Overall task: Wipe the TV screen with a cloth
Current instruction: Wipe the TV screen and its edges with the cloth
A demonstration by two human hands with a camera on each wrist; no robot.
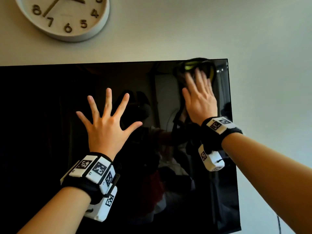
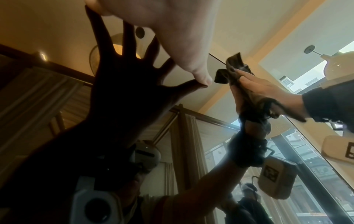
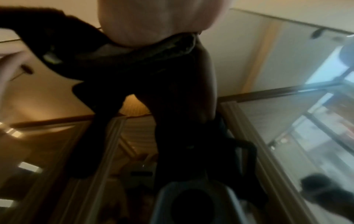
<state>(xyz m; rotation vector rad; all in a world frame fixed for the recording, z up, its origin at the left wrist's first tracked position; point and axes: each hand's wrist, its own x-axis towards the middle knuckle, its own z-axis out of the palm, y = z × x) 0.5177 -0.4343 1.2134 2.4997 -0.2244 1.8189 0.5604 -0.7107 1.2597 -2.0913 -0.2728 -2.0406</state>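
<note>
A black TV screen [image 1: 50, 124] hangs on the wall and fills most of the head view. My right hand [image 1: 200, 97] lies flat, fingers straight, pressing a dark cloth [image 1: 190, 67] with a yellow-green patch against the screen's upper right corner. In the left wrist view the cloth [image 2: 232, 63] sticks out past the right hand [image 2: 258, 87]. In the right wrist view the cloth [image 3: 168, 45] bunches under the palm. My left hand [image 1: 108, 122] is spread wide, fingers straight, flat on the screen's middle; the thumb tip [image 2: 203, 77] touches the glass [image 2: 47, 98].
A round white wall clock [image 1: 67, 16] hangs above the screen at upper left. Pale wall [image 1: 270, 65] lies right of the TV's right edge. A thin dark cable [image 1: 279, 225] runs down the wall at lower right. The glass reflects the room and me.
</note>
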